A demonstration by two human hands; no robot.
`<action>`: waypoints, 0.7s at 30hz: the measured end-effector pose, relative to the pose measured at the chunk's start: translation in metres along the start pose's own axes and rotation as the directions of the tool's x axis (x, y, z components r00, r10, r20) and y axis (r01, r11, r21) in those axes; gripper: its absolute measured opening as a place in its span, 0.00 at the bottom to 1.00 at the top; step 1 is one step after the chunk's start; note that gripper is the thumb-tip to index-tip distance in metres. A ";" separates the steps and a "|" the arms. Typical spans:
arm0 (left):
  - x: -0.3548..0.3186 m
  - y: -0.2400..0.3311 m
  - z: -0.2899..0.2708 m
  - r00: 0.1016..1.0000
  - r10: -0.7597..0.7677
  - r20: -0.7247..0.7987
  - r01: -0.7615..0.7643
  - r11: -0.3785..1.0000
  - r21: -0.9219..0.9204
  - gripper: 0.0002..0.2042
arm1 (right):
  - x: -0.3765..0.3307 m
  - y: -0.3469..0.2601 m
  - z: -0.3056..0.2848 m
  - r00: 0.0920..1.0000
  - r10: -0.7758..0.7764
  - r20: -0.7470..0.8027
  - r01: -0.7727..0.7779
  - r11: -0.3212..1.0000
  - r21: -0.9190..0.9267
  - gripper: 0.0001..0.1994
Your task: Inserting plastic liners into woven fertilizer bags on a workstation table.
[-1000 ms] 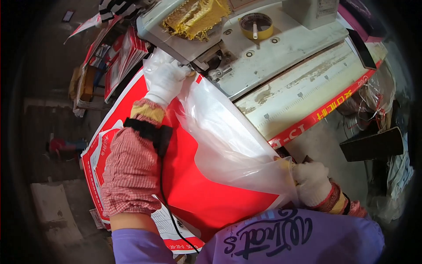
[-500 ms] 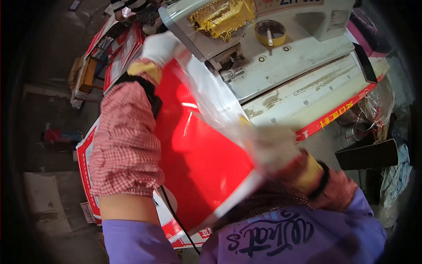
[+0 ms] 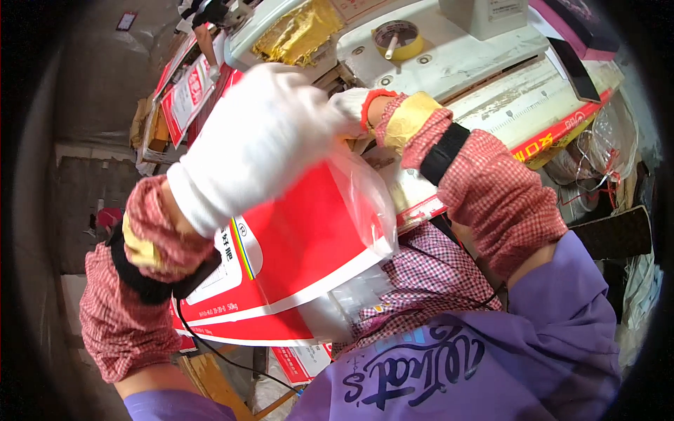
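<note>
A: Status?

B: Largest first. Red woven sack (image 3: 309, 245) with a white band sits tilted across the lap, top end up toward the sealing machine (image 3: 449, 56) on the surface (image 3: 533, 105). Clear plastic liner (image 3: 365, 203) sticks out of the sack's upper end and hangs over its right edge.

A: Hands?

B: Both gloved in white and raised at the sack mouth, close together. Left hand (image 3: 253, 147) is nearest the camera and blocks the view, looks closed over the top of the sack or liner, can't tell which. Right hand (image 3: 351, 109) is just behind it, mostly hidden; grip can't be read.

A: Step?

B: My read: working the liner at the mouth, seating or gathering it. Mouth is not at the machine.

A: Next move needs?

B: Judgement only: both layers pinched flat together, liner edge kept level with the sack edge, no folds. Film is thin and slack, likely to slip or bunch.

A: Anything small nearby?

B: 1 yellow tape roll (image 3: 397, 38) on the machine top, well clear of the hands.
</note>
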State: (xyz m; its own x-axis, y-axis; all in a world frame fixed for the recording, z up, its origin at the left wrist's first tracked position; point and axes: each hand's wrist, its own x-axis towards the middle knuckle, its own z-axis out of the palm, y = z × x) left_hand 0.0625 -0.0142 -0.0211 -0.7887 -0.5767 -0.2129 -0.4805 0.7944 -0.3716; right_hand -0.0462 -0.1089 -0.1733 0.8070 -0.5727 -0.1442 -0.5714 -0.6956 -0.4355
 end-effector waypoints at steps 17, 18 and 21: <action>0.002 0.010 -0.102 0.487 -0.076 0.870 0.629 0.722 -0.289 0.19 | 0.047 0.020 0.050 0.872 -0.289 -0.394 0.218 0.952 -0.217 0.09; 0.007 0.011 -0.103 0.411 -0.054 0.910 0.705 0.652 -0.279 0.15 | 0.046 0.020 0.049 0.890 -0.288 -0.354 0.205 0.945 -0.253 0.09; 0.009 0.008 -0.098 0.214 0.129 0.968 0.657 0.714 -0.241 0.20 | 0.037 0.014 0.046 0.870 -0.228 -0.438 0.193 0.973 -0.123 0.08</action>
State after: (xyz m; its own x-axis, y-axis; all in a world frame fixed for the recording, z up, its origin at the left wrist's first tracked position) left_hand 0.0141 0.0051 0.0625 0.1402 -0.2058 -0.9685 -0.9538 0.2345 -0.1879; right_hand -0.0178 -0.1197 -0.2255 0.7667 -0.5297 0.3629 -0.4189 -0.8410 -0.3425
